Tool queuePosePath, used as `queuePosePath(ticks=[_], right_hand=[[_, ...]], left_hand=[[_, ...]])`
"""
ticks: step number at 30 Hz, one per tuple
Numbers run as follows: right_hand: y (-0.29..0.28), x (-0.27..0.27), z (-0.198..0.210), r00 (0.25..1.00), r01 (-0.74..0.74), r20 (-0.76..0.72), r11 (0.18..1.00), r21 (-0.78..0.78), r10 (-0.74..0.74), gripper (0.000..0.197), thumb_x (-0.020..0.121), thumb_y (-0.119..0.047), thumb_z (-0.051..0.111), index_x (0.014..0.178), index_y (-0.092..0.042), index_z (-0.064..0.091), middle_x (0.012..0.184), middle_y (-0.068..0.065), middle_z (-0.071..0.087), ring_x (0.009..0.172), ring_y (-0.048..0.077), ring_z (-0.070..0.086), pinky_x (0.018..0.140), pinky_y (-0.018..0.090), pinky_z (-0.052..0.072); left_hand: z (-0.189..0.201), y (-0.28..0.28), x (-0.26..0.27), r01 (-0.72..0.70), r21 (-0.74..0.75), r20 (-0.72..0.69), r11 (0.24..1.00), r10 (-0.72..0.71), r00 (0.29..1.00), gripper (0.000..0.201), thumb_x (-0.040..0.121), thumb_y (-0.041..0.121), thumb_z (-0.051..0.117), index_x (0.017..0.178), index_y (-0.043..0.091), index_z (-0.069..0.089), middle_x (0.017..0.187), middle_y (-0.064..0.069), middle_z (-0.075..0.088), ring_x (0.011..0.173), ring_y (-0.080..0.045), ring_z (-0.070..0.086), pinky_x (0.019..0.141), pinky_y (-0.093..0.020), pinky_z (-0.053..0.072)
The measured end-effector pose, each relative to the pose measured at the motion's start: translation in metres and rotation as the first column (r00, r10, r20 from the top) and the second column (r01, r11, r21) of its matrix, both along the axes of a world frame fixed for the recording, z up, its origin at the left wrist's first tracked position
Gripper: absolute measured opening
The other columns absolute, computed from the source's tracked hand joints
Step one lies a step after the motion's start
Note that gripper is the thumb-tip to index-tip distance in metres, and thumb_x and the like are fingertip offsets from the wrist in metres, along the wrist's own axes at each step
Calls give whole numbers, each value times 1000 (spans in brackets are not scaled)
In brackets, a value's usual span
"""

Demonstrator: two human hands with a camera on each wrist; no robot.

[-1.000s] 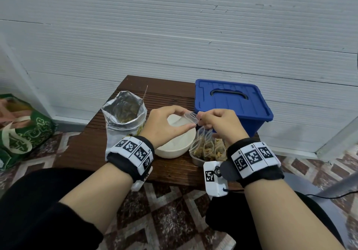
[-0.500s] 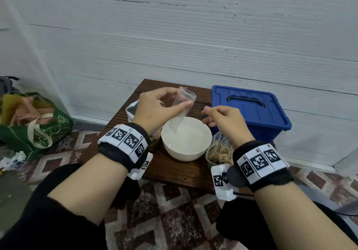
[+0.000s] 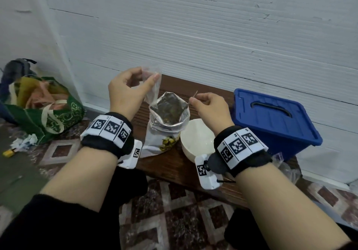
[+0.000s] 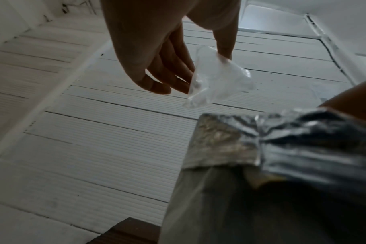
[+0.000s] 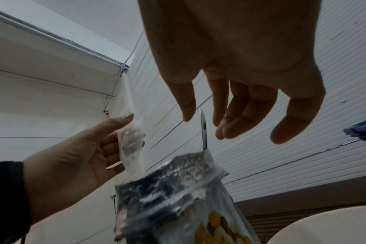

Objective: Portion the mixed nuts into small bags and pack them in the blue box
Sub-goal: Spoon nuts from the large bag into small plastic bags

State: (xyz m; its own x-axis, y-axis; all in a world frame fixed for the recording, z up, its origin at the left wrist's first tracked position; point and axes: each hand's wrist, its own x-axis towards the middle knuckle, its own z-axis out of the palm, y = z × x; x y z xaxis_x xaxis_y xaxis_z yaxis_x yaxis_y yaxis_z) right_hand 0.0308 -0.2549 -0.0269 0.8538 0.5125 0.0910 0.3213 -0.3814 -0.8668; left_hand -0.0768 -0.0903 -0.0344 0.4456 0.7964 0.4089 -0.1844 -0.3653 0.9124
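My left hand (image 3: 149, 76) pinches a small empty clear bag (image 3: 153, 89) by its top, and the bag hangs over the left rim of the open foil nut pouch (image 3: 168, 118). In the left wrist view the thumb and fingers (image 4: 203, 69) hold that bag (image 4: 217, 80) above the pouch (image 4: 282, 140). A metal spoon handle (image 3: 194, 95) sticks out of the pouch. My right hand (image 3: 191, 99) is at the handle; in the right wrist view its thumb and fingers (image 5: 203, 122) sit either side of the handle (image 5: 203, 132) with gaps. The blue box (image 3: 271, 118) stands lidded on the right.
A white bowl (image 3: 197, 143) sits between the pouch and the box on the low brown table (image 3: 174, 168). Filled small bags (image 3: 286, 168) lie partly hidden behind my right wrist. A green shopping bag (image 3: 44, 106) stands on the floor at the left. A white wall is close behind.
My left hand carried the small clear bag from over the bowl up and left to above the pouch. My right hand moved left from beside the bowl to the spoon handle.
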Motion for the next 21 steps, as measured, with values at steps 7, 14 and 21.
queuePosePath(ticks=[7,14,21], right_hand=[[24,1,-12,995,34,97,999,4,-35,22,90,-35,62,99,-16,69,92,-3,65,89,11,58,77,22,41],[31,-7,-18,931,38,362,999,4,-37,23,95,-29,54,82,-20,69,75,-3,64,85,21,60,85,43,45],[22,-4,-18,795,3,597,984,-176,104,22,96,-32,52,94,-24,72,78,-10,50,84,15,43,75,32,23]], left_hand=[[-25,19,0,-20,9,-104,1000,21,994,49,67,45,83,106,17,71,97,4,72,93,-12,67,85,-28,56],[-29,23,-6,59,253,-247,966,5,969,41,73,41,79,107,27,61,93,17,63,88,10,60,81,-9,50],[-33,20,-3,174,266,-305,948,-88,948,37,71,33,83,98,36,60,90,13,67,81,5,64,76,-10,52]])
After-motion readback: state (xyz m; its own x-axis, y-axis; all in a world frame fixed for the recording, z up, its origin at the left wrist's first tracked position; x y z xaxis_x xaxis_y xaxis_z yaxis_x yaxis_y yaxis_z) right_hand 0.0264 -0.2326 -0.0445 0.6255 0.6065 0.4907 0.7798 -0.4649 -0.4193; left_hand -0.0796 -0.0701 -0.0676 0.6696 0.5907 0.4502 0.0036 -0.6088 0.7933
